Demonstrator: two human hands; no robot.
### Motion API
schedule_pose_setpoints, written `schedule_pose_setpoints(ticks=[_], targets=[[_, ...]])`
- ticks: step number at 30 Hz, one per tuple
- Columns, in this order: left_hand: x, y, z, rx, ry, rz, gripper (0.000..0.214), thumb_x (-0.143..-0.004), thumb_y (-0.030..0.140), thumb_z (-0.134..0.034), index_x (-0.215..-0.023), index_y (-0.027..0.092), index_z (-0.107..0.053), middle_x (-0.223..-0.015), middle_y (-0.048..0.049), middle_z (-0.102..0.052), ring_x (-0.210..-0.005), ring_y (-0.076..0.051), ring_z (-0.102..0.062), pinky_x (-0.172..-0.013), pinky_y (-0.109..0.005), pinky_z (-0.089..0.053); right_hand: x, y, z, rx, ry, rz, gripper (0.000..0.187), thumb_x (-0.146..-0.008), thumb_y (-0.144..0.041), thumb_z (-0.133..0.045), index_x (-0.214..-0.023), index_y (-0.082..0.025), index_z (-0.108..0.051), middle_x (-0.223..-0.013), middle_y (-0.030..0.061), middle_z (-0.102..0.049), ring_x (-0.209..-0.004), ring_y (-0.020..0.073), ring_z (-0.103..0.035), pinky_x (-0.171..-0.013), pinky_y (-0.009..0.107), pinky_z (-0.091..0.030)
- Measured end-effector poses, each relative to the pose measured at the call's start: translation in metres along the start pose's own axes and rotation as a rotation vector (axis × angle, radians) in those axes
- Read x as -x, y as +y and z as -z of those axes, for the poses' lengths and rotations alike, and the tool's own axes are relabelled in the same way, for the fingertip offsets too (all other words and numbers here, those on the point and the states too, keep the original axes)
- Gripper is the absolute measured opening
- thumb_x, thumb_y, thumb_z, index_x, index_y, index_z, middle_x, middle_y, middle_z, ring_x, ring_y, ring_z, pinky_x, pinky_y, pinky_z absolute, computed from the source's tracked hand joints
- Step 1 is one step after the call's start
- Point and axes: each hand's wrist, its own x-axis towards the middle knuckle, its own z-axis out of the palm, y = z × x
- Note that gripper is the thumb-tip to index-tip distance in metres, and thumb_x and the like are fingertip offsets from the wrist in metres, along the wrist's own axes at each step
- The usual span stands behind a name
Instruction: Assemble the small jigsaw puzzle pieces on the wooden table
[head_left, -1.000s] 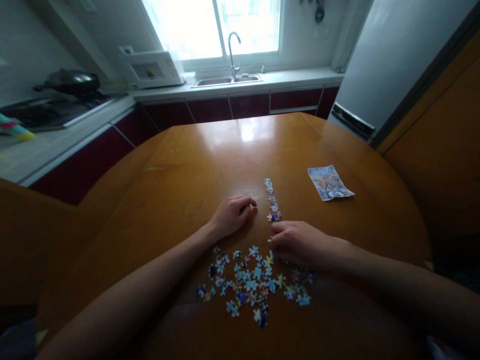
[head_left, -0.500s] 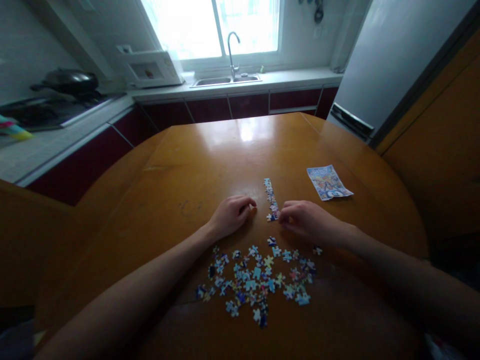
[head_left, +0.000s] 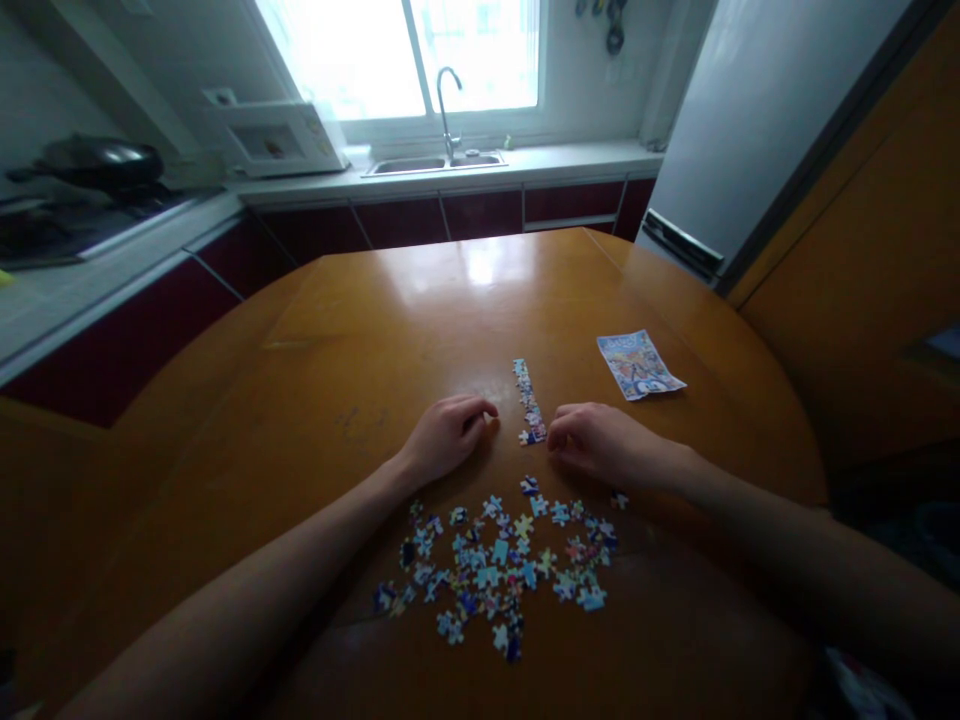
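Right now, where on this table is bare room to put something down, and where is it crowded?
The table is bare across its far half, beyond the joined strip, and left of the left hand. A narrow gap lies between strip and leaflet. Crowded: loose pieces at the near edge, right hand by the strip.

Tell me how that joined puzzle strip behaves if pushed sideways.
The joined strip is one piece wide, so it would probably bend or split at a joint. Thin and small, it likely slides easily on the glossy table.
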Motion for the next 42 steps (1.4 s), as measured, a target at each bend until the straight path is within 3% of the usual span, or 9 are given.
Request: schedule_pose_setpoints(ticks=[8, 17, 27, 33, 38, 42], targets=[[0.001, -0.003, -0.002, -0.003, -0.001, -0.015, 0.023, -0.089, 0.017, -0.048, -0.094, 0.019, -0.071, -0.09, -0.0051, -0.072, -0.082, -0.017, -0.066, -0.077, -0.031, -0.05, 0.0, 0.002, -0.011, -0.096, -0.06, 0.156, 0.015, -0.087, -0.013, -0.062, -0.092, -0.022, -0.074, -0.103, 0.0042, -0.07, -0.087, 0.0147, -0.064, -0.076, 0.026, -0.046], [0.0, -0.001, -0.001, 0.005, 0.001, -0.009, 0.024, -0.088, 0.016, -0.048, -0.093, 0.018, -0.071, -0.088, -0.0054, -0.072, -0.081, -0.018, -0.066, -0.076, -0.031, -0.05, 0.0, -0.003, -0.024, -0.102, -0.1, 0.232, 0.013, -0.09, -0.017, -0.061, -0.095, -0.022, -0.072, -0.102, 0.0046, -0.067, -0.09, 0.0155, -0.062, -0.079, 0.026, -0.046], [0.0, -0.002, -0.002, 0.002, -0.001, -0.02, 0.023, -0.088, 0.016, -0.048, -0.093, 0.018, -0.071, -0.088, -0.0057, -0.072, -0.081, -0.018, -0.066, -0.075, -0.032, -0.051, -0.003, -0.001, -0.021, -0.096, -0.115, 0.145, 0.015, -0.09, -0.016, -0.06, -0.097, -0.021, -0.073, -0.102, 0.0052, -0.068, -0.088, 0.0156, -0.062, -0.078, 0.026, -0.044], [0.0, -0.002, -0.001, 0.004, -0.004, -0.024, 0.024, -0.088, 0.015, -0.048, -0.093, 0.018, -0.071, -0.089, -0.0054, -0.072, -0.08, -0.017, -0.066, -0.075, -0.032, -0.051, -0.001, 0.001, -0.001, -0.075, -0.157, 0.142, 0.018, -0.09, -0.012, -0.057, -0.094, -0.02, -0.072, -0.101, 0.0057, -0.07, -0.089, 0.0156, -0.062, -0.077, 0.026, -0.044], [0.0, -0.003, -0.001, 0.007, -0.009, -0.022, 0.024, -0.088, 0.015, -0.048, -0.094, 0.019, -0.071, -0.09, -0.0054, -0.073, -0.082, -0.017, -0.066, -0.076, -0.032, -0.051, 0.022, -0.006, 0.024, 0.076, -0.34, 0.146, 0.012, -0.082, -0.011, -0.061, -0.079, -0.019, -0.07, -0.085, 0.0021, -0.07, -0.076, 0.0142, -0.061, -0.069, 0.025, -0.041], [0.001, -0.002, -0.001, 0.005, -0.011, -0.017, 0.023, -0.088, 0.016, -0.048, -0.094, 0.019, -0.071, -0.089, -0.0053, -0.073, -0.08, -0.017, -0.066, -0.075, -0.031, -0.05, 0.042, -0.018, 0.019, 0.239, -0.357, 0.145, 0.009, -0.082, -0.015, -0.062, -0.076, -0.019, -0.068, -0.082, 0.0034, -0.07, -0.073, 0.017, -0.063, -0.064, 0.028, -0.039]])
